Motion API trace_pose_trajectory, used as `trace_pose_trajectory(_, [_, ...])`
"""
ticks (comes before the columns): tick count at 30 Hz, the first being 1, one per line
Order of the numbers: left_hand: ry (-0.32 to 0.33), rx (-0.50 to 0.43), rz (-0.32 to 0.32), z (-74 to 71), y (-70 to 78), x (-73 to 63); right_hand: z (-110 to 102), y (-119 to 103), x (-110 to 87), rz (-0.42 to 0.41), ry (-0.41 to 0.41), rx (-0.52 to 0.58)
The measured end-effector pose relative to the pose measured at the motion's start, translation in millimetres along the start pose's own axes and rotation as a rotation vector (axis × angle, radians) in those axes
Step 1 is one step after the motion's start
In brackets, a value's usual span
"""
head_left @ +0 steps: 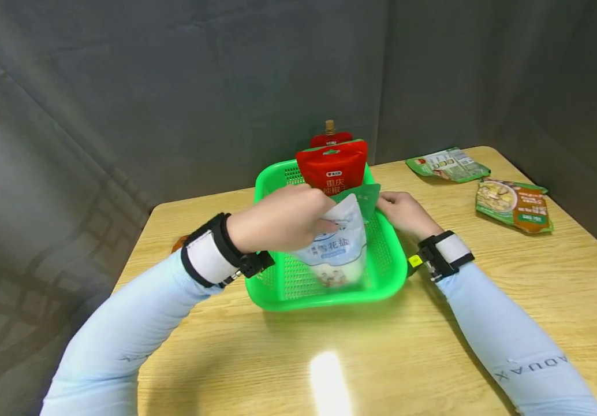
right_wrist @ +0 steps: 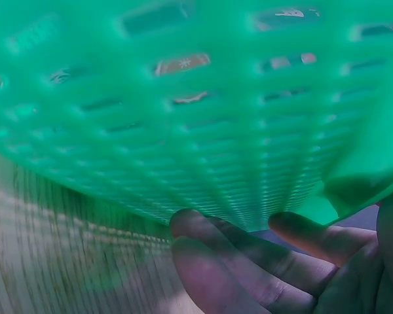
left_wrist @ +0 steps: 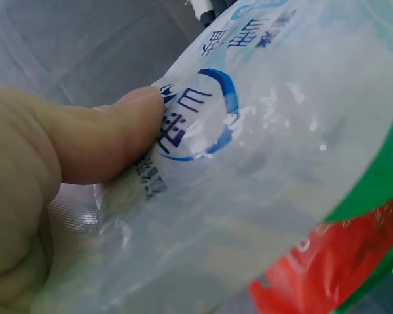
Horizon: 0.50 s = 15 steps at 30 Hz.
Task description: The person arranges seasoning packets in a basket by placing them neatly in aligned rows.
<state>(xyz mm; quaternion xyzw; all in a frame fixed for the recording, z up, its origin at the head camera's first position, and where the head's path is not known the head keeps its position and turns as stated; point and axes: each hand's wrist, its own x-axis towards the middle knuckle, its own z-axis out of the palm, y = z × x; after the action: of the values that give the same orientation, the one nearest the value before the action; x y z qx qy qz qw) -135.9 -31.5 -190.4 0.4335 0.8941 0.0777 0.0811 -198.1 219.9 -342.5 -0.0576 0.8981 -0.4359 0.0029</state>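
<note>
My left hand pinches a white, clear-fronted bag of salt near its top corner. In the left wrist view the thumb presses on the bag's blue print. The bag hangs over a green plastic basket, and its lower end is within the rim. My right hand holds the basket's right side at the rim. Against the outer slotted wall lie its fingers in the right wrist view. A red pouch stands upright in the basket, with a green pouch partly behind the salt bag.
A red pouch with a gold cap stands at the back of the basket. Two food pouches, a green one and a brown-green one, lie on the wooden table at right. A reddish-brown item is mostly hidden behind the left wrist.
</note>
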Motion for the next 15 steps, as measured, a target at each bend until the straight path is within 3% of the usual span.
trace_pose_trajectory(15, [-0.055,-0.023,0.022,18.9,4.9,28.9,2,4,1.7,0.001,0.004,0.047])
